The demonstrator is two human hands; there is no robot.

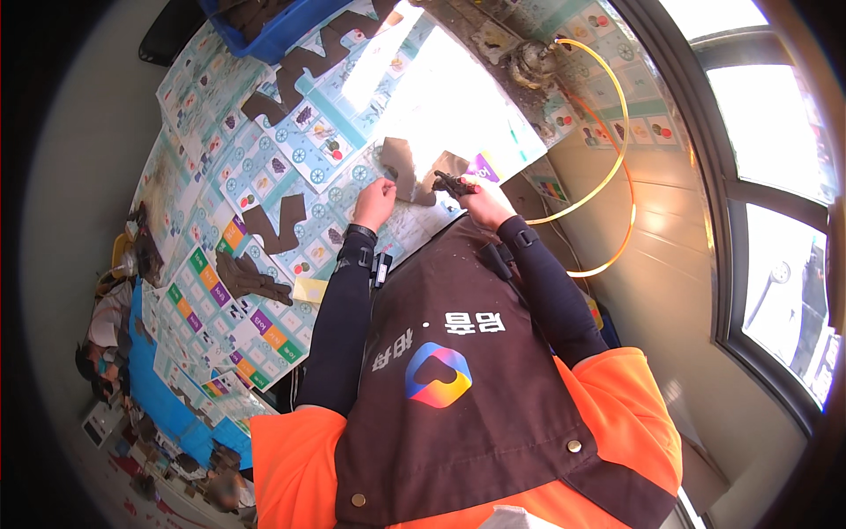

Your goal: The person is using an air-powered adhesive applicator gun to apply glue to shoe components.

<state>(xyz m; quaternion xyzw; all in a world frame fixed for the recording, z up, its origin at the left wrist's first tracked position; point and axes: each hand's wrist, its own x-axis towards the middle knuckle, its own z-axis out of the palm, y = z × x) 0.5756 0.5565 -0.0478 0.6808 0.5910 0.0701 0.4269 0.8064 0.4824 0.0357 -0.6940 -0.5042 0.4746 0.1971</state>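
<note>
On the paper-covered table, a brown U-shaped fabric piece (399,159) lies in front of me, its right arm lit by sun. My left hand (376,204) is closed at its left edge, fingertips pinching or pressing it. My right hand (487,203) grips what looks like a small black spray gun (454,183), pointing left over the piece's right arm. A yellow hose (617,150) curves in behind my right wrist; its joint with the tool is hidden.
Similar brown pieces (275,225) lie to the left and in a row toward a blue bin (264,35). A brown glove (251,278) rests nearer on the left. A grimy metal fitting (533,63) sits far right, beside the window wall. Other people work far left.
</note>
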